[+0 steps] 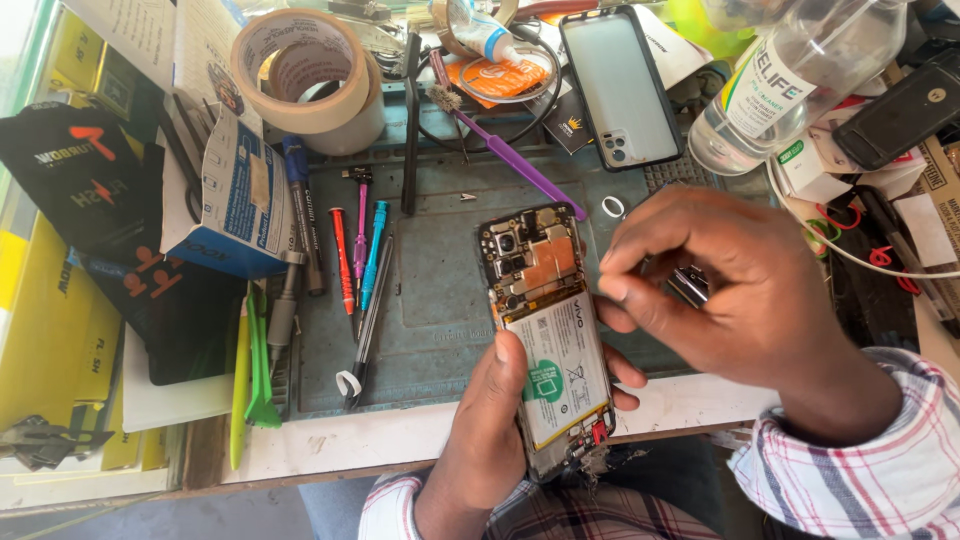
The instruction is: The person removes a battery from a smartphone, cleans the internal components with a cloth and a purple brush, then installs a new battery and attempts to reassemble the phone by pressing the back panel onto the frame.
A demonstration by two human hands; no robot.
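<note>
An opened phone with its back cover off shows a circuit board at the top and a white battery with a green round sticker below. My left hand grips it from underneath, thumb on the left edge, fingers wrapped round the right side. My right hand hovers just right of the phone's upper half, fingers pinched together on a small dark metal tool, mostly hidden by the fingers.
A blue-grey work mat carries screwdrivers, a purple brush and a small white ring. Tape rolls, a phone back cover, a clear bottle and a blue-and-white box crowd the back and left.
</note>
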